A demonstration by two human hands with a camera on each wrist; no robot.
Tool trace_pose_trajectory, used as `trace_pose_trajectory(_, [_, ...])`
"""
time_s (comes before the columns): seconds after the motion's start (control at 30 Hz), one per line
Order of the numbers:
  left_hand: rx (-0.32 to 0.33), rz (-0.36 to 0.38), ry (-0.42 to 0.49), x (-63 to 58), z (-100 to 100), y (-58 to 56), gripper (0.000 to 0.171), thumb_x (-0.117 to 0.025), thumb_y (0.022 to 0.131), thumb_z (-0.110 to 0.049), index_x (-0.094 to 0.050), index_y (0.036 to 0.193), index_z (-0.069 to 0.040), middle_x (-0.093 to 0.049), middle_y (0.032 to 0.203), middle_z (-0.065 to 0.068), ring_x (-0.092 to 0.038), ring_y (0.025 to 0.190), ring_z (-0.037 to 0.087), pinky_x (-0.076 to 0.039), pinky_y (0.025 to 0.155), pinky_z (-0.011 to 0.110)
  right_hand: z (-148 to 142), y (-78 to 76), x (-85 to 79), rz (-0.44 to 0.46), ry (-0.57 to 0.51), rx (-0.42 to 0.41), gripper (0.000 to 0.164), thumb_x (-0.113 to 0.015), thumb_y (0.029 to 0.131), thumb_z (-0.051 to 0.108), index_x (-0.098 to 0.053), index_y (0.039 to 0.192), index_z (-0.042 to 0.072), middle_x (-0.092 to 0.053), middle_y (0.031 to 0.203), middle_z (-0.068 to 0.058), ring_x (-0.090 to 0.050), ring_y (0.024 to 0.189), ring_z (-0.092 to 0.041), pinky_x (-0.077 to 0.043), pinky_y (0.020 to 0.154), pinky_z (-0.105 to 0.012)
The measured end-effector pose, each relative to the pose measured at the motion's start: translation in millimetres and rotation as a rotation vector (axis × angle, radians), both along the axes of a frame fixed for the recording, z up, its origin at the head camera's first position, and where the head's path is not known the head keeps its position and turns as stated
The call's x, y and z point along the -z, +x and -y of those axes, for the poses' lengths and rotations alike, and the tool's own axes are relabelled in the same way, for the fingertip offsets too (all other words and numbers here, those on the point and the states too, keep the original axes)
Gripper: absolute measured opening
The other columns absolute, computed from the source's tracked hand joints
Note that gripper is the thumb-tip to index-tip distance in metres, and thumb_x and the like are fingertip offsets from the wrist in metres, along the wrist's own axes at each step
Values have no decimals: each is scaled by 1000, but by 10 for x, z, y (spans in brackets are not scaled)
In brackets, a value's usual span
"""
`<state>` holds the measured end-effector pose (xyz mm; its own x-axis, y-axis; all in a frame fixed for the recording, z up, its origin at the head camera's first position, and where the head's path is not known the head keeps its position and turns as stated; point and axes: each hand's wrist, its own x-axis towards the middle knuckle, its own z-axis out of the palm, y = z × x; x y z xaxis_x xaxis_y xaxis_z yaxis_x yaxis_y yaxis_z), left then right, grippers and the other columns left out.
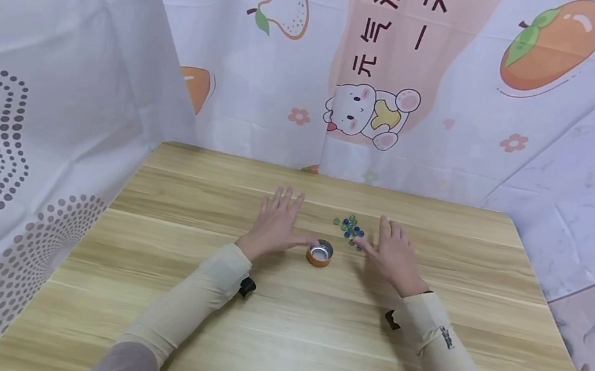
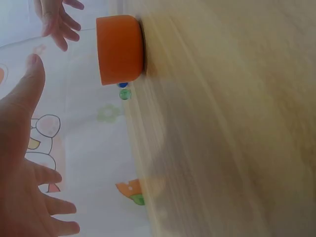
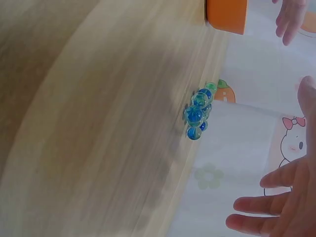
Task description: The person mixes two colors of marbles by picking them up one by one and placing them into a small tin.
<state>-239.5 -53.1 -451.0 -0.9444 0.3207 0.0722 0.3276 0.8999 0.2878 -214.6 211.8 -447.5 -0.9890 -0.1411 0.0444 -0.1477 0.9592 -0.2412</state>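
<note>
1. Your orange bowl [image 1: 319, 255], silvery inside, stands upright on the wood-grain table [image 1: 277, 340], just nearer you than the clustered blue and green glass marbles [image 1: 357, 229].
2. Your left hand [image 1: 278, 225] spreads beside the bowl; your right hand [image 1: 394, 257] spreads beside the marbles.
3. The head view shows the bowl's inside; the left wrist view, its smooth outer wall.

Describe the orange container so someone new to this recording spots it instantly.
On the wooden table, look between the left hand and the right hand. Beside the blue and green marbles, on the left hand's side, stands the orange container, round and open-topped. Unlike them, it is hollow and silvery inside.
</note>
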Motion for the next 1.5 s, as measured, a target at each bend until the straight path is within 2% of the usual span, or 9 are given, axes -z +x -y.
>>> trace_pose_trajectory(0.27, [41,24,43,15,-26,30,113,-56,60,-78,-12,146,-19,-10,152,14,-9,139,37,-14,108,59,26,-4,-2,15,-9,-21,88,-39,86,62,-15,142,-2,-31,139,-30,-29,126,-48,-26,103,-57])
trace_pose_trajectory(0.53, [89,37,45,56,-69,66,108,-59,61,-74,-23,143,-14,-20,149,17,-17,138,36,-19,108,56,50,19,32,30,-11,-33,83,-41,87,58,-26,138,-5,-37,134,-31,-33,123,-49,-28,102,-56])
trace_pose_trajectory(0.83, [127,91,94,117,-111,97,108,-62,61,-72,-24,142,-13,-28,146,14,-26,134,33,-24,106,54,48,35,70,67,1,-46,80,-37,87,60,-35,135,-4,-43,130,-28,-40,119,-45,-35,97,-54])
trace_pose_trajectory(1.13, [180,138,82,143,-161,129,104,-65,63,-66,-27,141,-11,-34,142,12,-33,131,30,-29,106,48,31,27,107,42,10,-60,68,-42,89,53,-48,126,-4,-52,117,-24,-49,107,-40,-42,89,-52])
trace_pose_trajectory(1.5, [197,173,77,157,-202,152,93,-68,65,-61,-35,137,-11,-43,137,10,-40,125,26,-29,107,41,31,14,117,-9,-19,-99,51,-51,88,43,-60,113,-2,-60,99,-18,-54,87,-29,-46,78,-44])
